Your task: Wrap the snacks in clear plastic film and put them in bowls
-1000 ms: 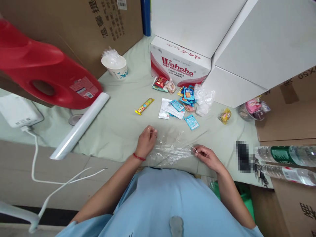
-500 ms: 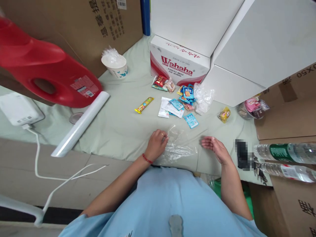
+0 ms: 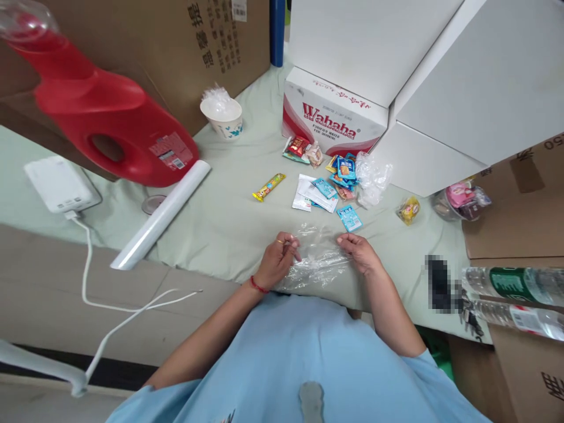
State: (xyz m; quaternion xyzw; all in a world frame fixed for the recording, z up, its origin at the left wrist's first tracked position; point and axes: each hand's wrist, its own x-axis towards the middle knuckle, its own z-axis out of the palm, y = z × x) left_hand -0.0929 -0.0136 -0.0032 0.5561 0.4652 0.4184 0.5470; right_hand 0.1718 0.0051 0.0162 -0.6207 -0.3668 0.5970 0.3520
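Far left of the plastic, a white power bank (image 3: 64, 185) is lying on the tabletop (image 3: 229, 229), which a pale green cloth is covering. A red jug (image 3: 127, 129) is standing to the left of the plastic and farther back, and a white roll (image 3: 161, 214) is lying also on its left, nearer. A paper cup (image 3: 225, 121) is standing behind and left of the plastic; a yellow bar (image 3: 269, 188) is lying closer on that same side.

The left hand (image 3: 275, 261) is bending its fingers narrowly at the left part of the plastic; I cannot tell if they are gripping it. The clear plastic (image 3: 321, 261) itself is lying wrinkled between the two hands. Behind it, a blue sachet (image 3: 349, 218) is lying near, and a Wahaha box (image 3: 330, 120) is standing farther. The right hand (image 3: 359, 251) is pinching the plastic at its right edge, thumb and fingertips keeping narrow. To the right of the plastic, a yellow packet (image 3: 409, 210) is lying a little behind, and two bottles (image 3: 511, 285) are lying far off.
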